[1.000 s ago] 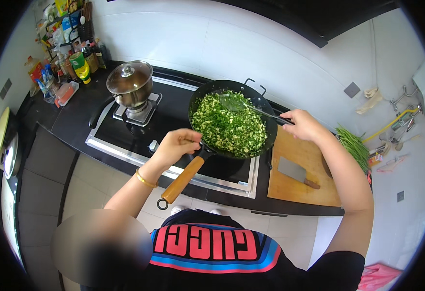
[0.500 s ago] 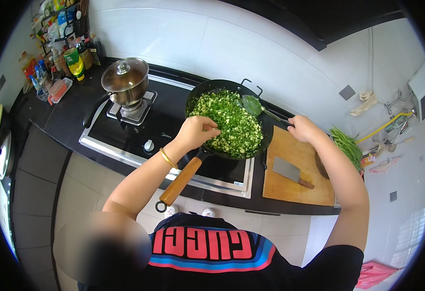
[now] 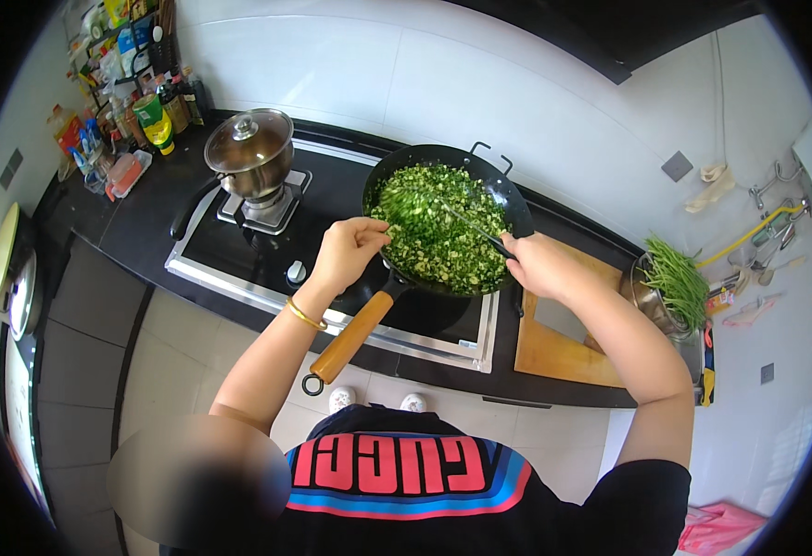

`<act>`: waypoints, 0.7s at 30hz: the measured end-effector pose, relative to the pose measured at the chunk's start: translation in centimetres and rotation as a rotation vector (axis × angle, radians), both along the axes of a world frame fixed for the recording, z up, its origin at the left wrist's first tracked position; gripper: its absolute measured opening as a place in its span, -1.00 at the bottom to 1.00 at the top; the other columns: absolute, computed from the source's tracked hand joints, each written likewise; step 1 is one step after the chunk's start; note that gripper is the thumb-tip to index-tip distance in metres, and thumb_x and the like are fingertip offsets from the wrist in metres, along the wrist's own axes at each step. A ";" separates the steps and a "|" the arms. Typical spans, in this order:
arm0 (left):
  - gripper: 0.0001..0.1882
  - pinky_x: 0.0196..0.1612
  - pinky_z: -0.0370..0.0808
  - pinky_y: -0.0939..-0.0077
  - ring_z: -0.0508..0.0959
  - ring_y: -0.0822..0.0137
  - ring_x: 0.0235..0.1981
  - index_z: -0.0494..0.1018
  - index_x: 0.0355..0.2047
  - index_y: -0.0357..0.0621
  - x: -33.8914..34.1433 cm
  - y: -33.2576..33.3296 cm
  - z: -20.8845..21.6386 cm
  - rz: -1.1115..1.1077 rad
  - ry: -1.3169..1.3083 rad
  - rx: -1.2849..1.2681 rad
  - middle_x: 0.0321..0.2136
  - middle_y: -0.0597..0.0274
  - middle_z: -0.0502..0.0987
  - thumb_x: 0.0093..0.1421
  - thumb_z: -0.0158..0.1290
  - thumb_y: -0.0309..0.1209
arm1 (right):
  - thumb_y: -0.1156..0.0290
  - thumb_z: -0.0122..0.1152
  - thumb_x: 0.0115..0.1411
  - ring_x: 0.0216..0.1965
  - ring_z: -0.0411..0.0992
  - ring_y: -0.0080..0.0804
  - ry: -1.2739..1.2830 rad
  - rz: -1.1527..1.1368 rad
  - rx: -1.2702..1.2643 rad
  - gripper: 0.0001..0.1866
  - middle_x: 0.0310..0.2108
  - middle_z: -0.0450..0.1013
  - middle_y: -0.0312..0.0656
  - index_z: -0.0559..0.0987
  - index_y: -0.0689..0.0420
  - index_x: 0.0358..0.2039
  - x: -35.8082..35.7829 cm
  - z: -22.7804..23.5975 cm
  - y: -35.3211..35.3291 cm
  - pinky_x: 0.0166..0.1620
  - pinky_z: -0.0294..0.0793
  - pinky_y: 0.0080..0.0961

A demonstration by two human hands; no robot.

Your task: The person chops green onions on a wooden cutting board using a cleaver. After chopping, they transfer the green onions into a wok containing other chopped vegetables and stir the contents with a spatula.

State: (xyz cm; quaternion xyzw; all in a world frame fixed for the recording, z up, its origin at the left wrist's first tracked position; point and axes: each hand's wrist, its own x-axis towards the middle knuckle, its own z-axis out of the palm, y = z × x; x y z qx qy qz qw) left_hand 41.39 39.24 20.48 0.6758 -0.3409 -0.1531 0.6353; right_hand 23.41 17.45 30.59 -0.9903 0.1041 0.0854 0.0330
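A black wok (image 3: 517, 208) with a wooden handle (image 3: 354, 337) holds a heap of finely chopped greens mixed with pale yellow bits (image 3: 448, 255). My right hand (image 3: 541, 263) is closed round the dark grip of a cooking spatula (image 3: 473, 225). Its metal shaft slants left into the wok, and its head is blurred and buried among the greens. At the wok's near left rim is my left hand (image 3: 348, 253), with fingers curled and pressed together. Whatever lies between those fingertips, if anything, is too small to tell.
A lidded steel pot (image 3: 250, 159) stands on the left burner. Right of the stove, a cleaver (image 3: 559, 318) lies on a wooden cutting board (image 3: 554, 348), partly under my right arm. Beyond are long green stalks (image 3: 675, 283) in a metal bowl. Bottles (image 3: 174, 107) crowd the far left corner.
My right hand has moved left and nearer, sweeping the spatula head from the wok's far right to its left side. My left hand has drawn back slightly from over the greens to the rim.
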 end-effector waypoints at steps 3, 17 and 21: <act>-0.77 -0.41 0.42 0.73 0.52 0.55 -0.52 0.48 -0.29 -0.38 0.0 -0.7 0.8 0.006 -0.044 0.045 -0.54 0.20 0.57 0.00 0.11 -0.54 | 0.49 0.05 0.06 -0.49 0.39 0.02 0.084 -0.066 -0.070 -0.56 -0.59 0.38 0.07 0.36 0.20 0.01 -1.4 1.1 1.4 -0.40 0.36 -0.18; -0.67 -0.46 0.45 0.55 0.54 0.34 -0.57 0.51 -0.30 -0.24 1.3 -3.3 0.9 0.109 -0.467 0.232 -0.57 0.19 0.55 -0.16 0.18 -0.57 | 0.55 0.00 0.05 -0.49 0.40 0.03 0.103 -0.076 -0.054 -0.55 -0.54 0.39 0.12 0.33 0.32 0.02 -4.3 0.3 3.6 -0.38 0.40 -0.18; -0.68 -0.47 0.45 0.51 0.53 0.30 -0.58 0.51 -0.30 -0.23 1.0 -3.8 0.3 0.025 -0.380 0.112 -0.59 0.16 0.54 -0.16 0.18 -0.55 | 0.58 -0.05 0.05 -0.50 0.42 0.01 -0.069 -0.133 -0.078 -0.55 -0.56 0.39 0.12 0.31 0.34 0.02 -3.8 -3.4 0.0 -0.43 0.42 -0.18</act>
